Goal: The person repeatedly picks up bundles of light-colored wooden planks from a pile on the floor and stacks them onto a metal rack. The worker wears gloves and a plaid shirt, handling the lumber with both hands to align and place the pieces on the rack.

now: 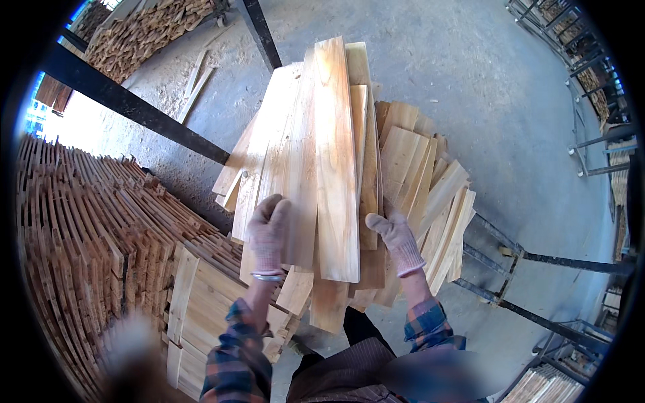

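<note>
A loose pile of pale wooden boards lies before me, with a long light board (pixel 337 154) on top. My left hand (pixel 267 235), in a knitted work glove, is closed at the left edge of a blurred wooden board (pixel 300 168) beside it. On the pile's other side is my gloved right hand (pixel 398 243), its thumb spread from the fingers and lying over a narrower board (pixel 369 181). No board is clearly held in it, and its fingertips are partly blurred. Shorter boards (pixel 405 158) fan out to the right, overlapping at uneven angles.
Tall rows of stacked slats (pixel 80 262) fill the left side, next to a stack of wider boards (pixel 205 302). A dark metal beam (pixel 134 101) crosses at upper left. A metal frame (pixel 514 258) stands at right on the concrete floor (pixel 463 80). More piled wood (pixel 144 33) lies farther back.
</note>
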Tool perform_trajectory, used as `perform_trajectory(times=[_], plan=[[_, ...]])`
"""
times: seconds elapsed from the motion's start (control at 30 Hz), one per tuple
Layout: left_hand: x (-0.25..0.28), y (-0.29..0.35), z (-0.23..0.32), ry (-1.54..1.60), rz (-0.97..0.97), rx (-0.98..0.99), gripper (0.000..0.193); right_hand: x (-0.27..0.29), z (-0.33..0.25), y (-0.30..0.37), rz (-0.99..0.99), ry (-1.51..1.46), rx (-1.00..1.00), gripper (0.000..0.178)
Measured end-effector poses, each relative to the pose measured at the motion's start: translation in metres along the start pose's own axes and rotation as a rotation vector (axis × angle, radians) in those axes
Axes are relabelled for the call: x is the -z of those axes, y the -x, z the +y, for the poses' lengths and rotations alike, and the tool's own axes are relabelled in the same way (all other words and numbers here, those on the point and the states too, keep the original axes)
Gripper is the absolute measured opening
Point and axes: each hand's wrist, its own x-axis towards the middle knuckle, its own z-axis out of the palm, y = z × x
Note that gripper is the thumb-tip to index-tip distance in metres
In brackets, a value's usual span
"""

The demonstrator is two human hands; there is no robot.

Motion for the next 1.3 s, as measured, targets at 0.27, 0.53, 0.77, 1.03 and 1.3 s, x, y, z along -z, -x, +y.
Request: perform_trajectory(times=[0.27, 0.53, 0.77, 1.03, 1.3], plan=[[0.004, 0.008, -0.024, -0.534, 0.173, -0.089, 0.078, -0.028, 0.03, -0.009, -0.086, -0.144, -0.087, 0.09], [-0.013, 0.025, -0.001, 0.067, -0.121, 0.268, 0.068, -0.008, -0.065, 0.014, -0.135, -0.095, 0.104, 0.065], [-0.019, 0.012, 0.008, -0.129, -0.136, 0.259, 0.063, -0.012, -0.057, 0.003, -0.056, 0.199, -0.245, 0.05], [-0.016, 0.068, 0.025, -0.093, -0.251, 0.39, 0.05, -0.012, -0.007, 0.044, -0.001, -0.277, -0.132, 0.059], [0.062, 0.192, -0.054, 0.203, -0.445, 0.621, 0.053, -0.024, 0.064, 0.221, -0.23, -0.089, -0.214, 0.054]])
